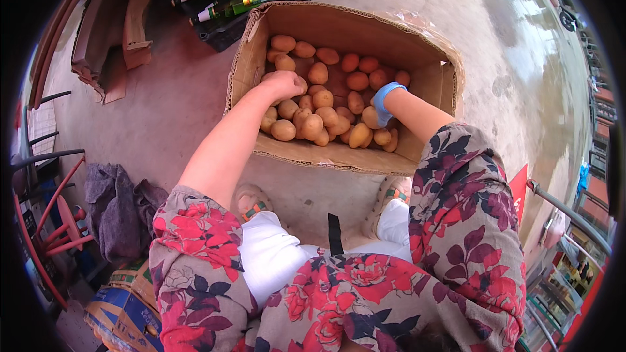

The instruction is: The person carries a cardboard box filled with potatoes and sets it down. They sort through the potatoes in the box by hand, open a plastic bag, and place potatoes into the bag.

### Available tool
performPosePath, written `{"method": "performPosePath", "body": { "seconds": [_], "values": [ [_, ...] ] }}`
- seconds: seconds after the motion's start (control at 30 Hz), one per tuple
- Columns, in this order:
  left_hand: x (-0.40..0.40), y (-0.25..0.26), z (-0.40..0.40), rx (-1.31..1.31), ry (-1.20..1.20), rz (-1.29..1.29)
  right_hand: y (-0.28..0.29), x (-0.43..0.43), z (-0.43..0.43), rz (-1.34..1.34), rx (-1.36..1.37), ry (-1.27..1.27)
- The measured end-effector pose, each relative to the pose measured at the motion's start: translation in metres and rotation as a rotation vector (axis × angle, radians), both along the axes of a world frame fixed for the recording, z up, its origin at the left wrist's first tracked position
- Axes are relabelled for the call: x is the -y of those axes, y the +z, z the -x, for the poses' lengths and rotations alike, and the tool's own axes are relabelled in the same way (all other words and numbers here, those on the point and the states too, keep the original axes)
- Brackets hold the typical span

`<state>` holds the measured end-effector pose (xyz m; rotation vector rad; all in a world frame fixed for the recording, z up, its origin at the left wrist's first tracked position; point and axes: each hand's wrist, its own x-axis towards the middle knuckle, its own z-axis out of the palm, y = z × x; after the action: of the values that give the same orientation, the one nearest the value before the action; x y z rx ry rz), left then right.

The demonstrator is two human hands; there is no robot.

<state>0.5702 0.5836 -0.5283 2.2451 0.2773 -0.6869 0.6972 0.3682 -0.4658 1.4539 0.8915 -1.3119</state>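
Observation:
An open cardboard box (337, 159) stands on the floor before me, its bottom scattered with several potatoes (323, 99). Inside its left half is my bare left hand (284, 85), fingers curled down against the potatoes there; the fingertips are hidden, so a grip cannot be made out. My right hand (387, 102) wears a blue glove and reaches in along the right side. Its fingers are out of sight behind the wrist, next to a yellowish potato (370, 117). Redder-looking potatoes (357, 80) lie towards the far right part of the box.
Beyond the box's far left corner, a black plastic crate (222, 39) holds glass bottles (237, 5). Cardboard pieces (137, 34) stand farther left. A grey cloth (111, 210), a red stool (66, 225) and a printed carton (124, 310) are at left. A metal rail (570, 217) runs at right.

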Motion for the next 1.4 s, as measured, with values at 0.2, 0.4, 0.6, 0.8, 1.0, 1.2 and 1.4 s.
{"method": "performPosePath", "body": {
  "seconds": [0.2,0.4,0.6,0.8,1.0,1.2,1.4],
  "values": [
    [-0.001,-0.011,0.006,-0.429,-0.151,0.027,0.028,-0.017,0.020,-0.349,-0.014,0.046],
    [0.018,-0.020,0.011,-0.048,-0.288,-0.010,0.001,-0.035,0.084,-1.106,-0.283,0.018],
    [0.038,-0.015,0.025,-0.100,-0.360,-0.121,0.012,-0.006,0.089,-0.999,-0.295,0.402],
    [0.024,-0.010,0.020,-0.181,-0.320,0.069,0.025,0.037,0.062,-0.486,-0.143,0.068],
    [0.031,-0.003,0.021,-0.188,-0.272,0.182,0.007,0.006,0.080,-1.092,-0.226,-0.751],
    [0.031,-0.011,0.025,-0.297,-0.100,0.348,-0.041,-0.039,0.100,-1.069,-0.088,-0.858],
    [0.026,-0.024,0.028,-0.320,-0.093,0.459,-0.048,-0.044,0.091,-0.987,-0.131,-0.681]
  ]
}}
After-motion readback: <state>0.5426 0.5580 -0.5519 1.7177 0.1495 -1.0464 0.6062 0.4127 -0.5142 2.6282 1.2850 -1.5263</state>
